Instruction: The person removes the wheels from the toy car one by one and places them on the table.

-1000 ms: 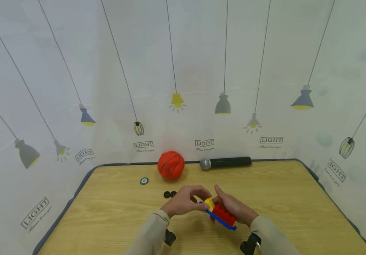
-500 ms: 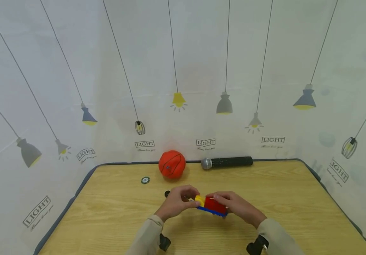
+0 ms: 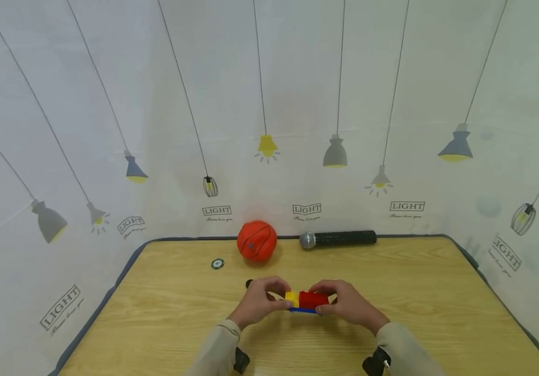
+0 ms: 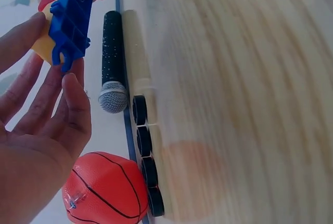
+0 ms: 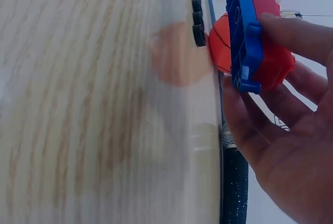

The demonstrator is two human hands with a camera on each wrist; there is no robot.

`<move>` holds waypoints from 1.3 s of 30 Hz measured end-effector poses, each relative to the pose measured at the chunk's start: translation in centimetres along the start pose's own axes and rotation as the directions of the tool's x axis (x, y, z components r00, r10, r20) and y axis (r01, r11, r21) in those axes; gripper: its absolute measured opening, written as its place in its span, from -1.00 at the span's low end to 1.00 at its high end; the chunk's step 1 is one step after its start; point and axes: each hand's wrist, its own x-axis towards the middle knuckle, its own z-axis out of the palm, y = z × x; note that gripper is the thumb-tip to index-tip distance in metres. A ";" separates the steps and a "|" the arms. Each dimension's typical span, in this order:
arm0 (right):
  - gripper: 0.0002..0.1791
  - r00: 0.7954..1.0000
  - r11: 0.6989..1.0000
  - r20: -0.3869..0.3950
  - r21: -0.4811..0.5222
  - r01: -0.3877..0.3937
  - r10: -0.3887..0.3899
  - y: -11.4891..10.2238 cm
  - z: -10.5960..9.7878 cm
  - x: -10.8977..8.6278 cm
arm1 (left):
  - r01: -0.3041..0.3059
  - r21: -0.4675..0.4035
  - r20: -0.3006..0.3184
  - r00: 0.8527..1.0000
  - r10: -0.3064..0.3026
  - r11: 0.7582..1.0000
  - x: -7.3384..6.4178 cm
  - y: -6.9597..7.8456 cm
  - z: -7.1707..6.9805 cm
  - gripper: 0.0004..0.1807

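Note:
Between the two hands, a toy car body is held level above the table: a blue base (image 4: 71, 18) with a yellow block (image 3: 292, 298) and a red block (image 3: 313, 300) on top. My left hand (image 3: 261, 301) pinches the yellow end, thumb on the near side. At the red end, my right hand (image 3: 352, 306) grips the block between thumb and fingers. The base's hollow underside and a hook at one end show in the left wrist view. Several small black wheels (image 4: 144, 141) stand in a row on the table; in the head view the left hand hides most of them.
An orange-red ball (image 3: 257, 241) and a black microphone (image 3: 339, 239) with a silver head lie along the table's back edge. A round chip (image 3: 217, 263) lies left of the ball. White fabric with printed lamps surrounds the wooden table (image 3: 166, 313).
The car body has turned from a steep tilt to level and shifted slightly left. My right hand has moved from behind and beneath it to gripping the red end. The left hand keeps the yellow end.

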 end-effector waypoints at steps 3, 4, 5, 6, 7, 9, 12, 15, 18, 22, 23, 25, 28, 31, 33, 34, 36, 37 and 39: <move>-0.58 0.999 0.998 -0.039 -0.066 0.020 -0.022 0.4 0.3 0.2 | 0.001 0.046 0.001 1.000 -0.001 0.999 0.1 -0.3 0.1 -0.67; -0.59 0.998 0.996 -0.051 -0.086 0.019 -0.024 0.5 0.4 0.2 | 0.006 0.063 0.002 1.000 -0.006 0.998 0.2 -0.4 0.1 -0.65; -0.59 0.998 0.994 -0.062 -0.104 0.018 -0.025 0.6 0.5 0.3 | 0.006 0.078 0.005 1.000 -0.007 0.997 0.2 -0.5 0.2 -0.64; -0.60 0.997 0.992 -0.073 -0.123 0.014 -0.023 0.7 0.7 0.4 | 0.010 0.098 0.007 1.000 -0.011 0.995 0.3 -0.6 0.2 -0.62; -0.60 0.996 0.991 -0.081 -0.135 0.011 -0.022 0.8 0.8 0.4 | 0.014 0.115 0.010 1.000 -0.015 0.993 0.4 -0.7 0.2 -0.61; -0.60 0.995 0.987 -0.093 -0.158 0.007 -0.022 0.9 1.0 0.6 | 0.012 0.147 0.014 1.000 -0.014 0.989 0.5 -1.0 0.2 -0.61; -0.60 0.994 0.982 -0.104 -0.187 0.001 -0.020 1.0 1.3 0.7 | 0.006 0.194 0.016 1.000 -0.010 0.981 0.8 -1.2 0.4 -0.61; -0.60 0.994 0.977 -0.111 -0.214 -0.002 -0.022 1.1 1.6 0.8 | 0.000 0.237 0.017 1.000 -0.005 0.971 1.1 -1.4 0.6 -0.60; -0.61 0.992 0.970 -0.119 -0.243 -0.002 -0.028 1.3 1.8 0.8 | 0.002 0.280 0.020 1.000 -0.008 0.960 1.3 -1.6 0.8 -0.59; -0.61 0.991 0.961 -0.127 -0.275 0.004 -0.040 1.7 2.0 0.9 | 0.001 0.347 0.024 1.000 -0.010 0.938 1.4 -1.5 1.0 -0.59; -0.61 0.991 0.960 -0.128 -0.281 0.005 -0.042 1.7 2.1 0.9 | 0.002 0.370 0.026 1.000 -0.012 0.929 1.5 -1.5 1.0 -0.59; -0.61 0.991 0.958 -0.130 -0.287 0.001 -0.040 1.9 2.1 1.0 | -0.008 0.413 0.031 0.999 -0.005 0.911 1.5 -1.3 1.0 -0.60; -0.61 0.990 0.955 -0.141 -0.296 -0.013 -0.030 1.9 2.2 1.0 | -0.026 0.467 0.040 0.999 0.008 0.884 1.6 -1.1 1.0 -0.61; -0.61 0.987 0.951 -0.160 -0.306 -0.031 -0.020 1.7 2.3 1.0 | -0.034 0.499 0.043 0.999 0.015 0.866 1.7 -1.0 1.0 -0.62; -0.62 0.984 0.946 -0.177 -0.321 -0.050 -0.008 1.5 2.4 1.1 | -0.028 0.513 0.040 0.999 0.008 0.858 1.7 -0.9 1.0 -0.64; -0.62 0.982 0.942 -0.188 -0.329 -0.066 0.003 1.4 2.4 1.1 | -0.025 0.517 0.039 0.999 0.005 0.855 1.7 -0.8 1.0 -0.65; -0.63 0.977 0.929 -0.210 -0.357 -0.099 0.024 1.1 2.5 1.1 | -0.019 0.528 0.037 0.999 0.000 0.849 1.7 -0.7 1.0 -0.66; -0.63 0.975 0.923 -0.221 -0.366 -0.117 0.036 1.0 2.6 1.2 | -0.017 0.533 0.035 0.999 -0.002 0.846 1.7 -0.7 1.0 -0.67; -0.64 0.970 0.913 -0.236 -0.381 -0.145 0.055 0.7 2.6 1.2 | -0.016 0.540 0.033 0.999 -0.002 0.842 1.7 -0.5 1.0 -0.68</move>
